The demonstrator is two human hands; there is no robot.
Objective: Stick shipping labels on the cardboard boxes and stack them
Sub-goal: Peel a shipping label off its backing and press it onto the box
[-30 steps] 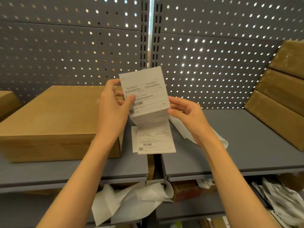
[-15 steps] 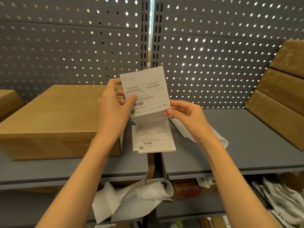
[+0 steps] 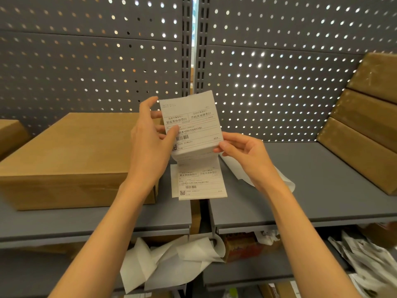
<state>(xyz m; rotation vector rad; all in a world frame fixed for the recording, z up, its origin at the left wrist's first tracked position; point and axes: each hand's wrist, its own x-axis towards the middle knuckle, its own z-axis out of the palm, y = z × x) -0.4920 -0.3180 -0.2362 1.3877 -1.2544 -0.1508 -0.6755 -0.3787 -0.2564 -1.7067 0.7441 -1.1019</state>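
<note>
I hold up a white shipping label (image 3: pixel 193 125) in front of the pegboard, still joined by a fold to the fan-folded label stack (image 3: pixel 199 181) lying on the shelf below it. My left hand (image 3: pixel 150 145) pinches the label's left edge, thumb on the printed face. My right hand (image 3: pixel 242 153) pinches its lower right corner. A large flat cardboard box (image 3: pixel 71 160) lies on the grey shelf just left of my left hand. Three cardboard boxes (image 3: pixel 365 125) lean stacked at the right edge.
Grey shelf boards (image 3: pixel 311 190) meet at a gap in the middle. Behind stands perforated grey pegboard (image 3: pixel 268 67). A loose backing sheet (image 3: pixel 238 171) lies behind my right hand. Crumpled backing paper (image 3: pixel 171 261) and paper scraps (image 3: pixel 365 261) fill the lower shelf. Another box corner (image 3: pixel 10 134) shows far left.
My right hand's fingers have shifted slightly along the label's lower right corner at the fold. The label and left hand have hardly moved.
</note>
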